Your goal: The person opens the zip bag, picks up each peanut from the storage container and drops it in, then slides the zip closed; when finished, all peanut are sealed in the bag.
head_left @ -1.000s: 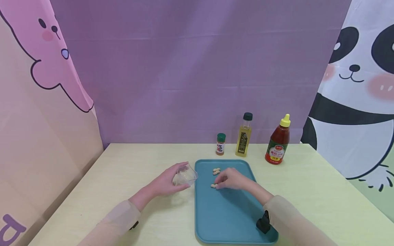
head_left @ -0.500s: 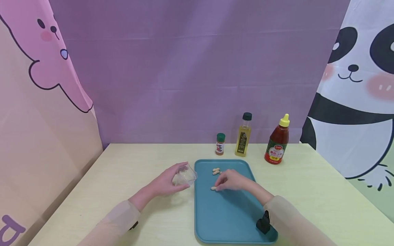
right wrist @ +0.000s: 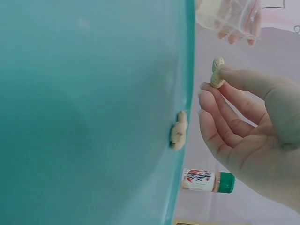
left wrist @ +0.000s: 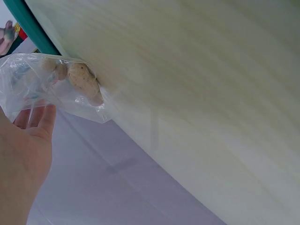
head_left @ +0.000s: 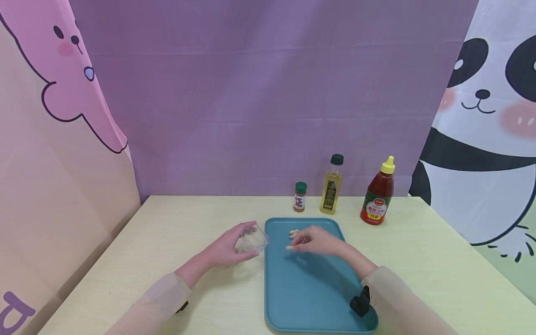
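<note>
My left hand (head_left: 228, 246) holds a clear plastic bag (head_left: 253, 239) open beside the left edge of the blue tray (head_left: 310, 298). In the left wrist view peanuts (left wrist: 83, 79) lie inside the bag (left wrist: 61, 101). Over the tray, my right hand (head_left: 318, 241) pinches one peanut (head_left: 289, 247) between thumb and index finger; the right wrist view shows this peanut (right wrist: 217, 78) raised off the tray, the other fingers loosely bent. More peanuts (head_left: 294, 232) lie near the tray's far end, partly behind the right hand.
Behind the tray stand a small green-capped jar (head_left: 299, 197), an oil bottle (head_left: 331, 186) with a dark cap and a red sauce bottle (head_left: 378, 195) with a yellow cap. A purple cloth (head_left: 217, 102) hangs behind the table (head_left: 167, 242).
My right hand has risen slightly from the tray with the pinched peanut, which lay on the tray before. The left hand and the bag have stayed in place.
</note>
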{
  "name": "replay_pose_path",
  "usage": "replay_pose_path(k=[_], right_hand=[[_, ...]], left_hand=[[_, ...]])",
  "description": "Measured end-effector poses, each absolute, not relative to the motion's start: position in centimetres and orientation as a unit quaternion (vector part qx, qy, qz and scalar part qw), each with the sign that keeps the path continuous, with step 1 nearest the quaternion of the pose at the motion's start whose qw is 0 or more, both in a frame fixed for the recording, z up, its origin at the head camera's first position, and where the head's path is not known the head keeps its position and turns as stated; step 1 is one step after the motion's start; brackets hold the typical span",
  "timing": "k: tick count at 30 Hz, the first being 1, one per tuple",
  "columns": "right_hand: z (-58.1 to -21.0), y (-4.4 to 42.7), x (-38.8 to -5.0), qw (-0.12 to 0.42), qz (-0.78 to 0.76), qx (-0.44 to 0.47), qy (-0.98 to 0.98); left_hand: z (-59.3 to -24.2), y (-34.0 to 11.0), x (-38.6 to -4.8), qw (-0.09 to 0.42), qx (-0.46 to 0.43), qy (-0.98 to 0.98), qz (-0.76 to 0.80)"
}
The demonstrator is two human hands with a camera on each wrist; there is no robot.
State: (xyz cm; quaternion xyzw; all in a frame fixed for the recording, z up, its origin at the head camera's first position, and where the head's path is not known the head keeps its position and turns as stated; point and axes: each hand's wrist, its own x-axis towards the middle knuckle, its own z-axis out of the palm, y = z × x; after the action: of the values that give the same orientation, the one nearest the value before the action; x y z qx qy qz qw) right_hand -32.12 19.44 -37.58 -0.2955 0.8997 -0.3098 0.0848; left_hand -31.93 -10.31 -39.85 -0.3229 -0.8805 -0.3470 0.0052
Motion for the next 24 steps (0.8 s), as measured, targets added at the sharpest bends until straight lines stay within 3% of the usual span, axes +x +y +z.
replay_pose_path(k=[10, 24], right_hand=[[-36.4, 17.4, -31.8, 0.056, -0.368, -0.26, 0.891], [-35.9, 14.1, -31.5, -0.005, -0.386, -0.326, 0.863]], left_hand=[[-39.9, -10.4, -31.9, 0.006, -0.326, -0.879, -0.349], [-39.8, -10.5, -31.9, 0.007, -0.332, -0.876, -0.35]])
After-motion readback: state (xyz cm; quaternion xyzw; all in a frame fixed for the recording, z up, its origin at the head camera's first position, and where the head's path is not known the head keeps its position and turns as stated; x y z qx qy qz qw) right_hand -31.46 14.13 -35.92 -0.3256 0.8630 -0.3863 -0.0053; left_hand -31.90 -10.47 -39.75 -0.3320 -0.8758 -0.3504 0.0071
